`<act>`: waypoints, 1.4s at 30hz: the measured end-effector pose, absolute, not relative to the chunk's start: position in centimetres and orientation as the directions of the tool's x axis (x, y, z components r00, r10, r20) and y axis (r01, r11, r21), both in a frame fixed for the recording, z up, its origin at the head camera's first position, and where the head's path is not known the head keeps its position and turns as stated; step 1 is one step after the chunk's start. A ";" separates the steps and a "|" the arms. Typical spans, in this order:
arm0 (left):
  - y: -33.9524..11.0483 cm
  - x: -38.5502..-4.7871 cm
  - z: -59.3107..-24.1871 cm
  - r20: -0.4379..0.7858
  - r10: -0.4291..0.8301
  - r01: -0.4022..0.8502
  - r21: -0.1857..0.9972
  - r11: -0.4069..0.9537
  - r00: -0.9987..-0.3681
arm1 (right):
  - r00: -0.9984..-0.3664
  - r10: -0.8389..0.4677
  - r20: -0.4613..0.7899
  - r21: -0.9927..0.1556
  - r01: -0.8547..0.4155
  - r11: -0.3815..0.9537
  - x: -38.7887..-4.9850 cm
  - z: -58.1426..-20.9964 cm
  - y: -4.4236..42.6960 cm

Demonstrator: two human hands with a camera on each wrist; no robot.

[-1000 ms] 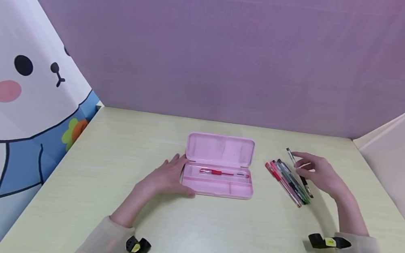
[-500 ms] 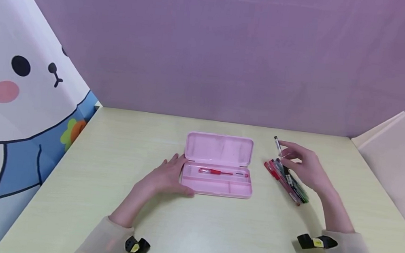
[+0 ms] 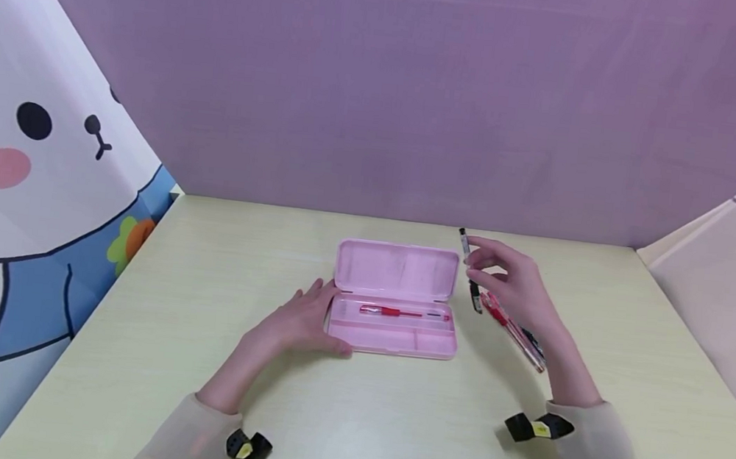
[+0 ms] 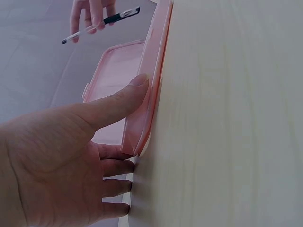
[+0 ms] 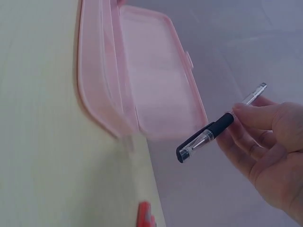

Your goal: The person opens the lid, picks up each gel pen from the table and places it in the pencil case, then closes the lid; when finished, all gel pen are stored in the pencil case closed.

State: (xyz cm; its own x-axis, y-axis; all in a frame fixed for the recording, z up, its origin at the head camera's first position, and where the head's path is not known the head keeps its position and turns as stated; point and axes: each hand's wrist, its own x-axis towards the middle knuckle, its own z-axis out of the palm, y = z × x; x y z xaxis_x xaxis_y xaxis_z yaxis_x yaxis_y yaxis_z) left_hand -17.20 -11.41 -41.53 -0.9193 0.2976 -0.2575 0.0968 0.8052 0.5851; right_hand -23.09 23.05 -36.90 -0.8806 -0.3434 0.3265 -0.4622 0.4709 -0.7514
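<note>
A pink pencil case (image 3: 390,341) lies with its lid up on the table. In its long back compartment is a red pen (image 3: 391,311). My left hand (image 3: 302,319) rests at the case's left end, fingers fairly straight; the left wrist view shows the thumb (image 4: 120,104) against the front wall. My right hand (image 3: 512,279) pinches a clear pen with black cap and grip (image 5: 222,124) between thumb and fingers, tilted, just right of the case and above the table. Beneath that hand lie red pens (image 3: 510,328) and dark pens, partly hidden by the wrist.
The pale wooden table (image 3: 389,424) runs back to a purple cloth wall (image 3: 381,98). A cartoon-printed cloth (image 3: 29,226) hangs at the left and a pale cloth (image 3: 734,294) at the right. Small black cameras (image 3: 538,428) sit on both wrists.
My right hand has moved left with the black pen, from over the loose pens to beside the case. The left hand stays at the case's left end.
</note>
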 end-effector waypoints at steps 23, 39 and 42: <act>-11.4 -17.1 -41.5 -0.264 0.289 0.088 0.581 0.809 -0.920 | -0.784 -0.547 0.294 -0.667 -0.578 0.470 -23.3 -38.3 16.5; -11.5 -17.1 -41.4 -0.271 0.292 0.087 0.578 0.811 -0.917 | -0.743 -0.630 0.224 -0.520 -0.638 0.567 -22.8 -39.5 15.6; -11.5 -17.2 -41.4 -0.270 0.294 0.089 0.579 0.810 -0.917 | -0.745 -0.633 0.208 -0.501 -0.637 0.585 -22.8 -39.9 15.5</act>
